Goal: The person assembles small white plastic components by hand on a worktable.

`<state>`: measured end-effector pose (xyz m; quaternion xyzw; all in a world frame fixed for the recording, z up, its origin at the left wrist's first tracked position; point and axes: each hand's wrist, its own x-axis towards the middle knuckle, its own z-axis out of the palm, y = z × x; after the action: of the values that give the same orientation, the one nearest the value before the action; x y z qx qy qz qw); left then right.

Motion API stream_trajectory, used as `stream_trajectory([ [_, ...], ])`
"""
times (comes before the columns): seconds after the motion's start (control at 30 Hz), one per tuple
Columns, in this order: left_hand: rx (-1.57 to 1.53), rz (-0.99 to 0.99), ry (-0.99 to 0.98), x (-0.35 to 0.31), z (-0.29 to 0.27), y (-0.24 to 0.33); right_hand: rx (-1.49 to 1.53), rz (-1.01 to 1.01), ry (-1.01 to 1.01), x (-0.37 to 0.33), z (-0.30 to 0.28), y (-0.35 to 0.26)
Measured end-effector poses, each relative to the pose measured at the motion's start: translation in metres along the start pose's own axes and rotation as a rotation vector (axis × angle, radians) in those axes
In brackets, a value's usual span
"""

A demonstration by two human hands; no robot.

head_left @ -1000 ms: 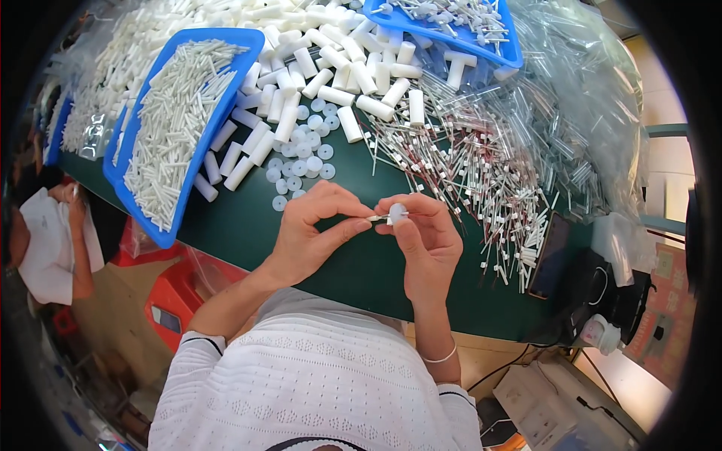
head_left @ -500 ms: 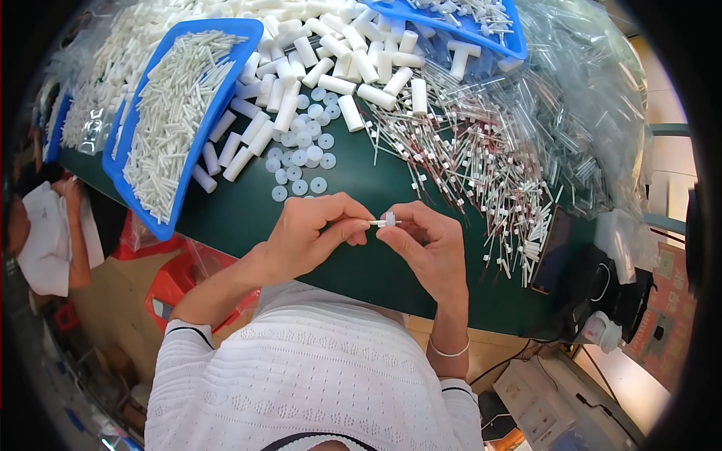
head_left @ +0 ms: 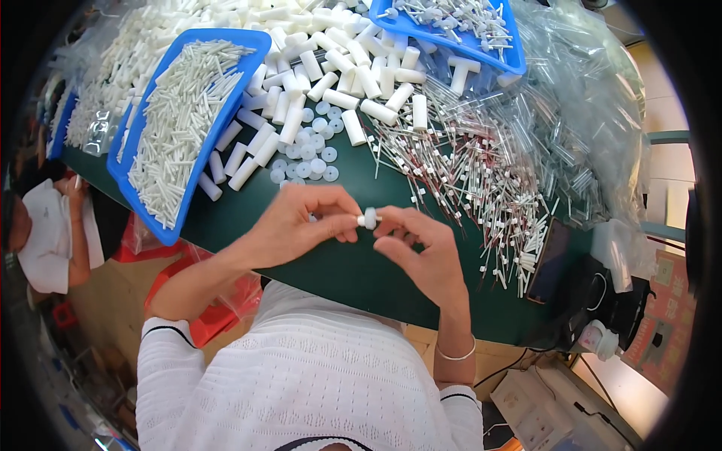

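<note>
Got a snug thumb-and-finger pinch in the left hand (head_left: 297,222), closed on a small white part (head_left: 362,221) with a pale disc (head_left: 371,218) at its right end, about mid-frame over the worktop (head_left: 331,278). Looser story in the right hand (head_left: 429,252): index fingertip right by the disc, thumb dropped clear, obvious gap between. Can't tell if actually touching the disc at this angle. Half a second ago, had that thumb up close to the disc as well, so probably mostly down to the left pinch for holding now. Also seeing less white between disc and left fingertips than before, so maybe pushed further on. As for pose, left forearm slanting in from lower left, right one coming up from lower right with a white bracelet (head_left: 457,356), both hands turned inward. Just beyond the left hand, loose translucent discs (head_left: 308,152), then chunky white cylinders (head_left: 340,99). Off to the left, a blue tray (head_left: 170,235) full of thin white sticks (head_left: 180,120); to the right, a messy heap of thin wired parts (head_left: 474,169). Up top, another blue tray (head_left: 512,60), plus clear plastic (head_left: 594,98) at upper right.
</note>
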<state>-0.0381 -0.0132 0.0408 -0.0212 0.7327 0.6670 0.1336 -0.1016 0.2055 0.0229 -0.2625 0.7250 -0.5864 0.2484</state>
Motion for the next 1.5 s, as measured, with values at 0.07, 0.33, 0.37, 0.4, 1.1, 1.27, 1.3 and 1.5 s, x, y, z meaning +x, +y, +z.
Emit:
stream_trajectory([
  [0.07, 0.105, 0.096, 0.106, 0.02, -0.021, 0.031, -0.291, -0.101, 0.231, 0.013, -0.011, 0.003],
  [0.33, 0.889, 0.888, 0.632, 0.141, -0.088, 0.075, -1.082, -0.344, 0.263, 0.068, -0.002, 0.02],
  [0.37, 0.86, 0.787, 0.498, 0.12, -0.063, 0.072, -1.059, -0.333, 0.268, 0.065, -0.01, 0.026],
  [0.4, 0.85, 0.807, 0.435, 0.105, -0.048, 0.057, -1.032, -0.337, 0.264, 0.061, -0.011, 0.026],
  [1.1, -0.199, 0.123, 0.169, 0.012, 0.043, -0.022, 0.56, -0.056, 0.357, 0.004, 0.039, 0.007],
  [1.27, 0.638, 0.403, 0.496, 0.031, -0.018, -0.012, 0.326, 0.006, 0.349, -0.004, 0.025, 0.005],
  [1.3, 0.84, 0.496, 0.567, 0.04, -0.033, -0.011, 0.32, 0.059, 0.322, -0.005, 0.024, 0.005],
  [1.5, 1.152, 0.394, 0.533, 0.062, -0.053, -0.016, 0.165, 0.066, 0.278, -0.008, 0.029, 0.011],
])
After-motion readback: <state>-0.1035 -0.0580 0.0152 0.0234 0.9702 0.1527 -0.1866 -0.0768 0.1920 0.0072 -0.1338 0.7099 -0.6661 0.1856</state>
